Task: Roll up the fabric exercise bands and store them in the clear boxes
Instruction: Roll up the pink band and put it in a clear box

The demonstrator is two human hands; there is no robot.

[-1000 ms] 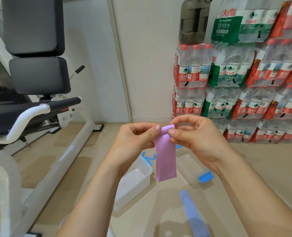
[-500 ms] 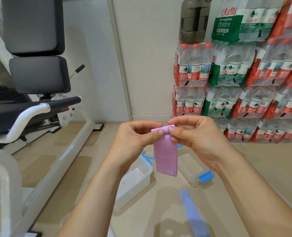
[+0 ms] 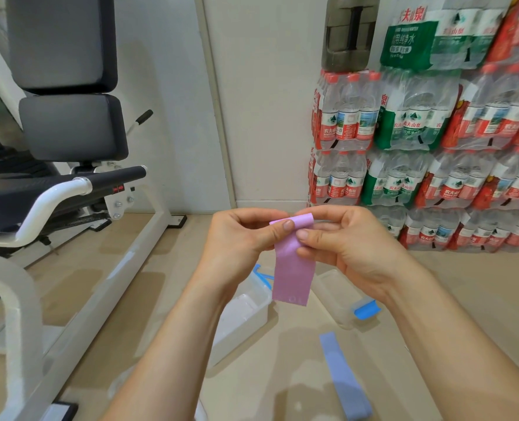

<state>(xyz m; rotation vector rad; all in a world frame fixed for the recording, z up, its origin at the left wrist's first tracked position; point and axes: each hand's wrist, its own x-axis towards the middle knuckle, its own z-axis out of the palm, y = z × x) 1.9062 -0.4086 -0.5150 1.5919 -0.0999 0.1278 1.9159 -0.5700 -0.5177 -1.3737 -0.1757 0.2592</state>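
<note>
Plain lilac-pink band (image 3: 293, 268), a periwinkle-blue band (image 3: 342, 378), clear boxes (image 3: 243, 311) with bright blue clips (image 3: 365, 309) (water packs (image 3: 434, 153) red and green).

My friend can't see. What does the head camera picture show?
Two hands, left hand and right hand, roll the top of a pink band above two clear boxes and a blue band on the floor.

We noted the pink band (image 3: 293, 268) as smooth, faintly sheeny fabric; the blue band (image 3: 342, 378) looked matt cloth. Both boxes (image 3: 243, 314) were clear, frosted plastic. The bench pads (image 3: 73, 126) appeared matt grey vinyl, the frame (image 3: 54, 196) glossy white metal.
</note>
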